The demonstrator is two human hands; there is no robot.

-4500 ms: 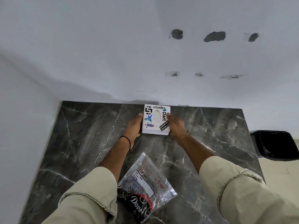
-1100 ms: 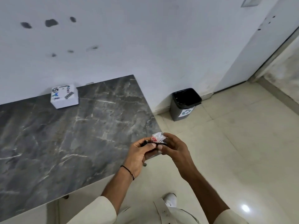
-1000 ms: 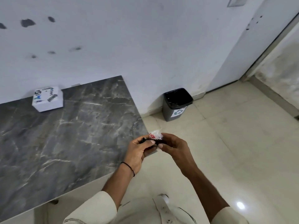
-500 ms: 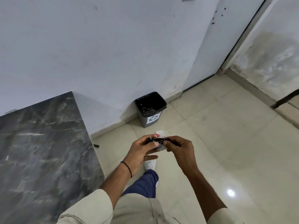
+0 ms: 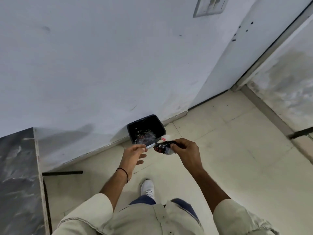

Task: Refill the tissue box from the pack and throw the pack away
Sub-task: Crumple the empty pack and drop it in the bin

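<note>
The crumpled plastic tissue pack (image 5: 163, 147), black with red and white print, is pinched in my right hand (image 5: 185, 150), just in front of the black waste bin (image 5: 147, 118). The bin stands on the floor against the white wall and holds some crumpled wrappers. My left hand (image 5: 133, 154) hovers beside the pack with fingers apart, holding nothing. The tissue box is out of view.
The dark marble table (image 5: 17, 175) runs along the left edge, with a black leg bar (image 5: 62, 173) on the floor beside it. My white shoe (image 5: 148, 188) is on the pale tiled floor. A door frame (image 5: 264, 68) rises at the right.
I have walked from the table toward the bin, which is now close below my hands. My left hand has let go of the crumpled pack; only the right holds it.
</note>
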